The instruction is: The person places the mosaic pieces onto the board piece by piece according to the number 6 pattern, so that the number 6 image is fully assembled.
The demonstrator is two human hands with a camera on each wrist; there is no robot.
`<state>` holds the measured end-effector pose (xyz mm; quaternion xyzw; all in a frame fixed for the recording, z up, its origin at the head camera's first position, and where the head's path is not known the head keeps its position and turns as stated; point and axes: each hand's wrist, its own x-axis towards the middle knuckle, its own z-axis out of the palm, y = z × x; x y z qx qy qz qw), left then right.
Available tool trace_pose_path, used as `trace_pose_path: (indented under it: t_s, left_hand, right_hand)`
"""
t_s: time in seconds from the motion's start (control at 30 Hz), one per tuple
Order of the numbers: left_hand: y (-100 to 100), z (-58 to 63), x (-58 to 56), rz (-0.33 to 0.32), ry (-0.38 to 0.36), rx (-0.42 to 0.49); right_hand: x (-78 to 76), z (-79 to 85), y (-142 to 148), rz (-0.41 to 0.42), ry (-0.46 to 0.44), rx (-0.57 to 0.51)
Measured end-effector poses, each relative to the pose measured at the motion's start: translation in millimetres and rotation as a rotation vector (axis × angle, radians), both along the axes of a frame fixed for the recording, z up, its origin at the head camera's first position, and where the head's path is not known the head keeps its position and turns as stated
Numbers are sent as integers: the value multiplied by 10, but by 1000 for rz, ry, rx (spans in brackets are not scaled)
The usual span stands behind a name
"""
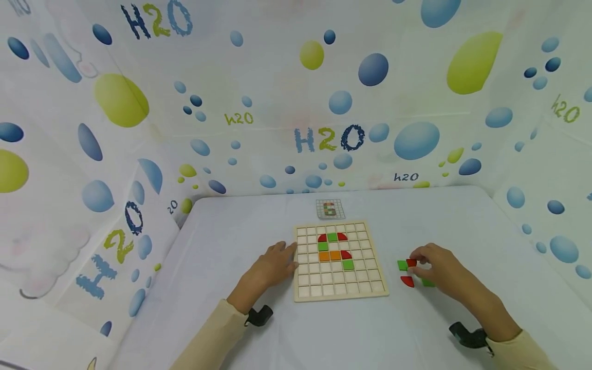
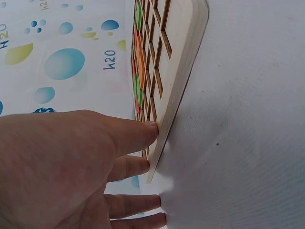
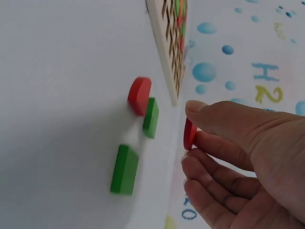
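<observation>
Eight pieces (image 1: 335,255) set in board (image 1: 314,293); three loose pieces (image 1: 407,281) left on table (image 1: 342,334); one red piece (image 3: 189,135) pinched in right hand (image 1: 438,266); left hand (image 1: 273,265), fingers straight, touching board's edge.

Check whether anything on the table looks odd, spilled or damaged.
Nothing stands out: the grid board and loose pieces near the right hand look undamaged, placed tiles sit within squares, and no spill shows.
</observation>
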<state>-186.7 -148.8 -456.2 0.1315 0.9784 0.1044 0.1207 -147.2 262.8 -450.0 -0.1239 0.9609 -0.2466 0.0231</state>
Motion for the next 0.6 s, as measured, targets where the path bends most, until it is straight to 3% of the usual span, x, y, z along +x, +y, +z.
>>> trace_pose_path:
  t_s: [0.6]
  left_hand:
    - [5, 38, 21, -1, 0, 10]
  right_hand:
    - [-110, 91, -781, 168, -34, 22]
